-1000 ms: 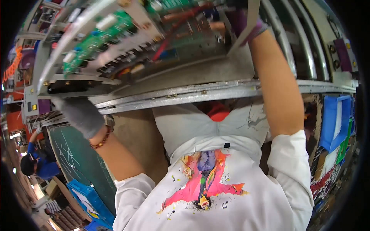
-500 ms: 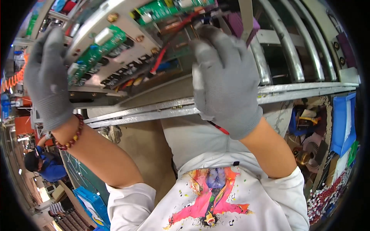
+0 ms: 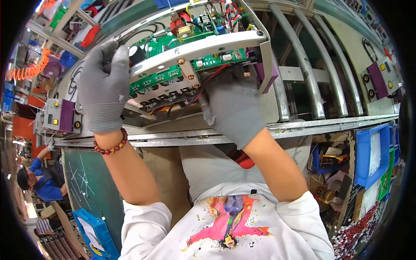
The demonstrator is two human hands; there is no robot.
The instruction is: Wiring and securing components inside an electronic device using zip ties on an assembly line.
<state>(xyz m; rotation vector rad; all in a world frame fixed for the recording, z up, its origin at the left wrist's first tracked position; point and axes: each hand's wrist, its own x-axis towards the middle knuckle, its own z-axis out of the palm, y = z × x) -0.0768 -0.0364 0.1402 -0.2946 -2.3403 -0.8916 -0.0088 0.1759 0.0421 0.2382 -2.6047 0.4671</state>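
An open metal chassis [image 3: 203, 51] with green circuit boards [image 3: 158, 80] lies tilted on its side at the top middle. My left hand [image 3: 106, 89], in a grey knit glove, is closed round the chassis's left end, its thumb on the near side. My right hand [image 3: 234, 102], gloved alike, reaches in under the board at the right part of the chassis. Its fingertips are hidden inside, beside a red and black wire [image 3: 212, 77], so its grip does not show. A purple end panel [image 3: 267, 78] stands just right of that hand.
Metal rollers [image 3: 310, 65] run to the right of the chassis, behind a metal rail [image 3: 299, 126]. Finished-looking purple and grey units stand at the far right [image 3: 383, 78] and left [image 3: 63, 115]. Blue bins [image 3: 372, 154] hang at right. A co-worker [image 3: 43, 180] is at far left.
The chassis shows steadier and farther from the view. My left hand has come round its left end, while my right hand has moved from above the wires to inside, under the board.
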